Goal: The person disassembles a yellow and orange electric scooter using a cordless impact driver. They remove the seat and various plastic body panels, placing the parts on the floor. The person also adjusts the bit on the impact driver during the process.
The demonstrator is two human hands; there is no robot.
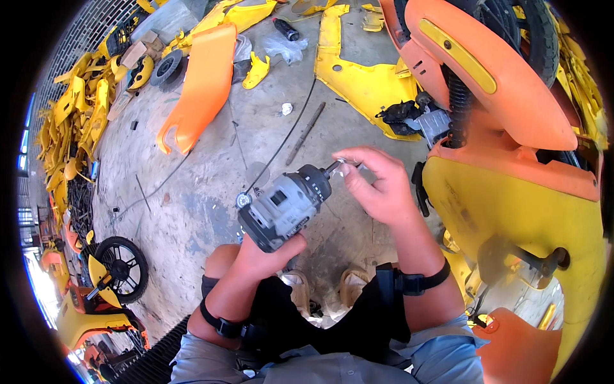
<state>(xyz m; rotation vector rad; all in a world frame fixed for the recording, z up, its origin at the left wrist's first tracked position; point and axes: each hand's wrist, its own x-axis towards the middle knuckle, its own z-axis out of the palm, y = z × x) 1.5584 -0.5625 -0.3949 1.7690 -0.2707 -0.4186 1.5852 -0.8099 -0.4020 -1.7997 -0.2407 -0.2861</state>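
Note:
My left hand (pixel 272 256) is wrapped round the handle of a grey and black cordless drill (pixel 280 208), which is tilted with its chuck toward the upper right. A short metal bit (pixel 333 167) sticks out of the chuck. My right hand (pixel 384 192) pinches at the bit's tip between thumb and forefinger. Something small and shiny shows at those fingertips, too small to name. To the right of my right hand stands a yellow and orange scooter body (pixel 505 192), with a black ribbed hose (pixel 459 105) along it.
An orange panel (pixel 203 89) and a large yellow panel (pixel 358 83) lie on the concrete floor ahead. Between them are a dark rod (pixel 306 133) and a thin black cable (pixel 284 142). Yellow parts (pixel 80 109) are heaped at the left, near a black wheel (pixel 121 269).

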